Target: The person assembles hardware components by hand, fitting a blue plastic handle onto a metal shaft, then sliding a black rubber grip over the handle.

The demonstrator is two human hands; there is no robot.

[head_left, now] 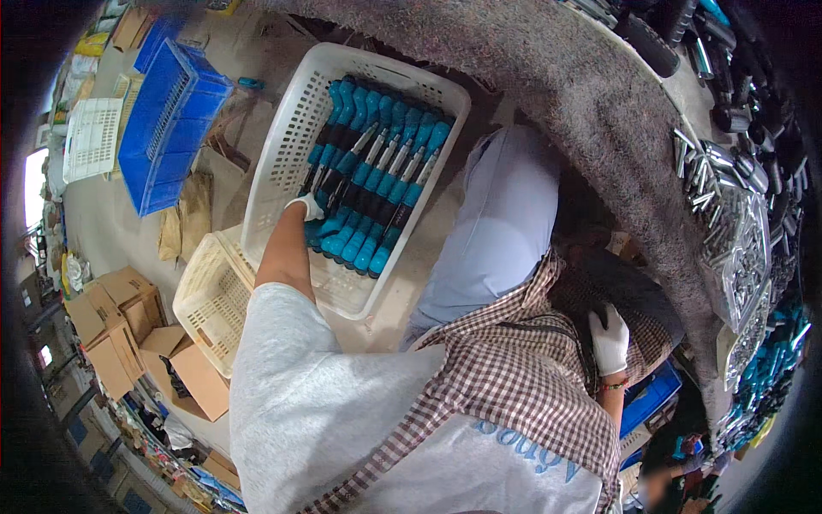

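My left hand, in a white glove, reaches into a white perforated plastic basket. Its fingers look curled on the teal-and-black end of one of the tools, though they are partly covered. Several such tools lie side by side in the basket, with rounded teal ends, black bands and silver metal middles; their exact kind does not show. My right hand, gloved as well, rests by my lap on dark cloth beside the checkered apron. Its fingers are stretched out and it holds nothing.
A bench covered in grey shaggy cloth curves along the right, bearing metal tubes and dark and teal parts. Left of the basket stand a blue crate, a cream basket and cardboard boxes. Another person's hand shows lower right.
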